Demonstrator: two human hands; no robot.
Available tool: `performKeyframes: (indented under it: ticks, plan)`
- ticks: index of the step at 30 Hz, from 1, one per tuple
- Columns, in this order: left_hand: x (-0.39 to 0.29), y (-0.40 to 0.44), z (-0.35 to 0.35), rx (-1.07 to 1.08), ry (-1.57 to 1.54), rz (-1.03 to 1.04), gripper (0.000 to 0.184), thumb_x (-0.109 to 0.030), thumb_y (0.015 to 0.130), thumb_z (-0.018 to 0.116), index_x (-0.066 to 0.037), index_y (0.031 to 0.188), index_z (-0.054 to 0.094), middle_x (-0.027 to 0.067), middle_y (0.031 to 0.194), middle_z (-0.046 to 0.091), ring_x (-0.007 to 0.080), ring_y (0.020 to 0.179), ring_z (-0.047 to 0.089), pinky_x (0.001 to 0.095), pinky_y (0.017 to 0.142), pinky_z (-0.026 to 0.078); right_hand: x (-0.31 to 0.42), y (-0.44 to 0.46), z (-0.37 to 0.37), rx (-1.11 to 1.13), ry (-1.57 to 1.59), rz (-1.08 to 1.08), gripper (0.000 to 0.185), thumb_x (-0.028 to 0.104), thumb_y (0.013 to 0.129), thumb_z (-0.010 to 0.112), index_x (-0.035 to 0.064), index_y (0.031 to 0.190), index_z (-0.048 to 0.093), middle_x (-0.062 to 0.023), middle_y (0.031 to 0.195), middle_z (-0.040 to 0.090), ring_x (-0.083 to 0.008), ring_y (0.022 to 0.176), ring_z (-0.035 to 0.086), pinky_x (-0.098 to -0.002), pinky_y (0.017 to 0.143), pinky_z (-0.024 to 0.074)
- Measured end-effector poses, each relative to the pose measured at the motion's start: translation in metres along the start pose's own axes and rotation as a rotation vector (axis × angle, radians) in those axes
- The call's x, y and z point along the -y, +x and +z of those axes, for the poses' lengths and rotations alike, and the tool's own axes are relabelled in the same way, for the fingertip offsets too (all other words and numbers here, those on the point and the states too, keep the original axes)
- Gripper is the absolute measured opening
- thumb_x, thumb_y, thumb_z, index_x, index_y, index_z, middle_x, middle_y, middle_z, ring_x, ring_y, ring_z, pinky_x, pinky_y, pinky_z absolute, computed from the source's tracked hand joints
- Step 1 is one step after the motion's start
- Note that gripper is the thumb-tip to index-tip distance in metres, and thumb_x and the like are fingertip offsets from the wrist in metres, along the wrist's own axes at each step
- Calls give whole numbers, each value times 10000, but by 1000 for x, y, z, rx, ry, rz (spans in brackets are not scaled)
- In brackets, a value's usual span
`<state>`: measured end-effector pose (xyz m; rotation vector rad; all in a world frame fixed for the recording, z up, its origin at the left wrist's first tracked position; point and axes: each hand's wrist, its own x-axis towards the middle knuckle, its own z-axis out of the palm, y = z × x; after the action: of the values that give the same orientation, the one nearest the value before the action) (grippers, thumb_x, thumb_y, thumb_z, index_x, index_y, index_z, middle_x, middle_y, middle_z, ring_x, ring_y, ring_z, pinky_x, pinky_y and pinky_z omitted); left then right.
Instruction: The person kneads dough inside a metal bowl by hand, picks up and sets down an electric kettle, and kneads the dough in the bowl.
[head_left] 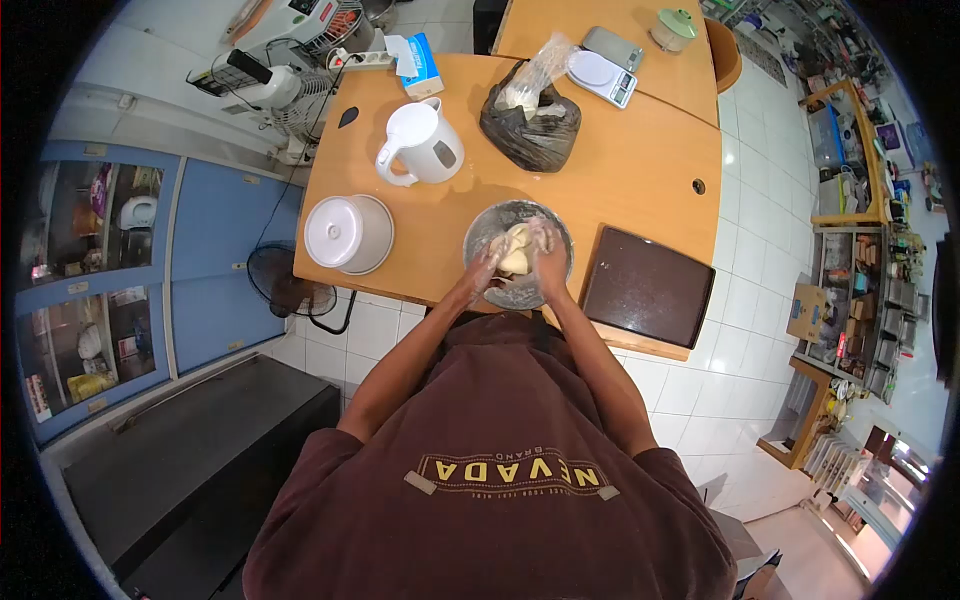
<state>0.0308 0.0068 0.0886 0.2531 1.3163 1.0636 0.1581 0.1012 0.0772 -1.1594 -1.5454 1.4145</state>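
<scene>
A round metal bowl (508, 212) stands near the front edge of the wooden table, its inner wall dusted with white powder. Inside it lies a pale lump of dough (515, 252). My left hand (485, 268) presses on the dough from the left, its fingers curled round that side. From the right, my right hand (545, 248) grips the same lump with bent fingers. Both hands are coated in white flour. The bowl's bottom is mostly hidden by the hands and the dough.
Left of the bowl stand a white lidded container (348, 234) and a white electric kettle (420, 140). Behind it sits a black plastic bag (530, 135). A dark baking tray (648, 290) lies to the right. Farther back are a kitchen scale (600, 78) and a tissue box (420, 66).
</scene>
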Motion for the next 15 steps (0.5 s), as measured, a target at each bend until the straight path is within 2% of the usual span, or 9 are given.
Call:
performKeyframes:
  ticks: [3,5,7,9,10,11,13,14,15]
  plan:
    - [-4,1,4,-70,90,-1,595,-629,992,455,-101,1246,564,54,989,644,147,782,629,291,641,508,8,-4,-22,253,-348,-124,419,221,881,738,35,1204,547,-177,1192,628,-343,1100,618,-415,937,480]
    - [-8,4,-2,-27,238,33,662,-676,990,395,-77,1165,616,52,923,649,143,744,624,288,610,503,21,-2,-30,415,-248,-44,561,193,783,808,57,1238,509,-192,1214,597,-373,1126,605,-433,969,479]
    - [8,25,-8,-87,396,398,677,-670,993,395,-52,1112,643,43,798,638,126,700,626,284,584,504,36,-1,-38,576,-169,-103,607,200,761,824,50,1259,509,-196,1203,597,-384,1125,604,-439,975,481]
    - [10,30,-14,-29,461,369,668,-644,1006,387,-38,1081,657,51,757,643,122,723,636,281,601,509,23,-4,-36,534,-349,-239,664,222,746,839,37,1290,507,-180,1191,618,-352,1115,618,-423,968,489]
    - [-26,7,-8,57,446,159,649,-621,1017,380,-37,1077,658,65,778,653,127,767,644,281,632,514,14,-5,-35,511,-439,-309,692,233,738,847,30,1306,506,-172,1185,628,-336,1109,625,-415,965,493]
    - [-47,-5,-6,140,426,-51,632,-597,1029,373,-36,1074,659,78,799,663,132,811,652,281,662,519,4,-6,-32,457,-274,-170,685,249,762,839,23,1317,506,-162,1185,636,-308,1103,628,-399,959,497]
    - [-19,20,-25,46,364,4,540,-533,1031,438,-38,1130,631,119,982,662,153,944,640,284,726,531,-10,-10,-23,350,58,107,675,281,811,822,8,1341,506,-142,1185,653,-252,1090,632,-366,948,503]
    - [-10,24,-26,5,320,87,493,-496,1026,477,-42,1163,612,130,1065,646,166,1002,628,289,751,537,-13,-10,-17,322,197,274,593,367,922,726,8,1346,517,-124,1198,660,-194,1074,625,-332,932,510]
    - [-2,29,-28,-32,279,171,455,-458,1021,516,-46,1196,592,141,1147,630,178,1060,615,294,775,544,-9,-12,-11,267,268,349,571,394,950,680,8,1341,525,-124,1202,656,-192,1077,625,-328,925,513]
